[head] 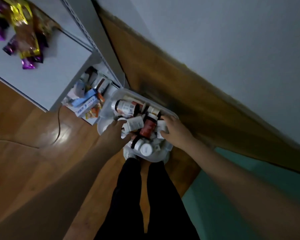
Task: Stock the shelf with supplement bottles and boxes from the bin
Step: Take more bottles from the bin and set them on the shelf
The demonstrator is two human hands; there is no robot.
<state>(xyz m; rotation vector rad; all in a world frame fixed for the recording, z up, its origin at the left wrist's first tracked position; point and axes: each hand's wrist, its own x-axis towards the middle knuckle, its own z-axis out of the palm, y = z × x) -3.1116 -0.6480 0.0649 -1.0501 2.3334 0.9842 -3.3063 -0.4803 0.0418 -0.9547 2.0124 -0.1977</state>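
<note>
Fingers of both hands among bottles (146,128) in bin (118,93).

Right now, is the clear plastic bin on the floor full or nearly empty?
Fairly full: the clear plastic bin holds a jumbled pile of bottles, including a red-labelled bottle lying on its side.

A clear plastic bin (117,96) sits on the wood floor, heaped with bottles. A red-labelled bottle (148,127) lies among white-capped ones. Boxes (87,105) crowd the low shelf (100,66) beside it.
</note>
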